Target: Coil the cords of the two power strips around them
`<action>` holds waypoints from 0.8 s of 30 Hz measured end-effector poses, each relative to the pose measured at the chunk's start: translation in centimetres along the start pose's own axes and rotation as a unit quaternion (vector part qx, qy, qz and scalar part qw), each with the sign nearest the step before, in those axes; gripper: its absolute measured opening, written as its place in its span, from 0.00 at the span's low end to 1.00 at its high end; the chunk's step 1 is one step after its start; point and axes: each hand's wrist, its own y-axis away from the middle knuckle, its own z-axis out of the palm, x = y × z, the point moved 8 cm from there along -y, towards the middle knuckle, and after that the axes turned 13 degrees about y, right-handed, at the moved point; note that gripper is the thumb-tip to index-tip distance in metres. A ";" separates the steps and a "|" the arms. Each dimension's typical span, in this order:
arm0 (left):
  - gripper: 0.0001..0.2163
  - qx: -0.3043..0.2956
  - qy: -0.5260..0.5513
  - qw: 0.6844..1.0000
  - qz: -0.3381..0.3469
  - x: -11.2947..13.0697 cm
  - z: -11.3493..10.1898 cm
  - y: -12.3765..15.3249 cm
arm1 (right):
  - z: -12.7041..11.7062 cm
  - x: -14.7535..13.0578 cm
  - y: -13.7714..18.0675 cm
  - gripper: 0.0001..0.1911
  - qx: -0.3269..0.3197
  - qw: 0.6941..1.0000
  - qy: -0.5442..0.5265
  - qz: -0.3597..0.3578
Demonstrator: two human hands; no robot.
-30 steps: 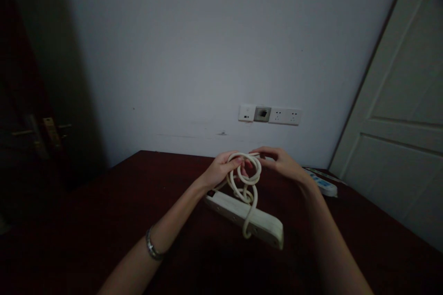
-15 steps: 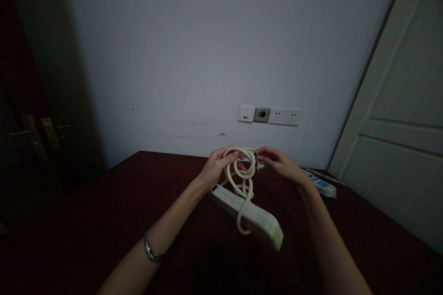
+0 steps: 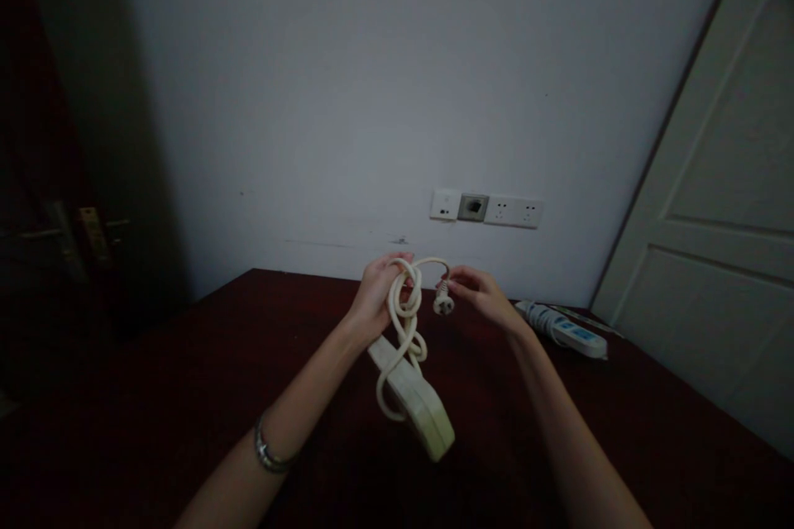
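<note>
My left hand (image 3: 376, 295) is closed around the looped cream cord (image 3: 404, 322) of a white power strip (image 3: 414, 401), which hangs tilted from the cord above the dark red table (image 3: 155, 397). My right hand (image 3: 480, 296) pinches the cord just behind its plug (image 3: 442, 304), held a little to the right of the left hand. A short arc of cord bridges the two hands. A metal bracelet (image 3: 268, 451) circles my left wrist.
A second white power strip with blue buttons (image 3: 567, 331) lies at the table's right back edge. A row of wall sockets (image 3: 487, 209) sits on the white wall behind. A pale door (image 3: 725, 207) stands at right, a dark door with a handle (image 3: 93, 235) at left.
The plug has come out of the coil and now hangs free in my right hand. The power strip has swung from lying crosswise to hanging end-down, nearer the left hand.
</note>
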 end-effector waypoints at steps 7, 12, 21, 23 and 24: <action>0.14 0.024 -0.006 0.999 0.030 0.8 -0.1 0.0 | 2.5 1.3 0.0 0.15 -0.003 0.975 -0.215 0.050; 0.18 0.060 -0.010 0.998 0.022 0.5 -1.0 -0.1 | 5.2 -0.6 0.5 0.11 -0.064 0.950 -0.302 0.051; 0.19 -0.126 0.024 0.987 0.092 1.5 -1.5 2.2 | 5.7 -3.2 0.9 0.10 -0.068 0.950 -0.303 0.024; 0.18 -0.177 -0.015 0.979 0.099 2.1 -0.8 4.0 | 5.7 -3.5 1.0 0.10 -0.069 0.947 -0.314 0.015; 0.18 -0.194 -0.049 0.974 0.105 2.3 -0.4 4.8 | 5.8 -3.8 1.0 0.10 -0.067 0.943 -0.325 0.012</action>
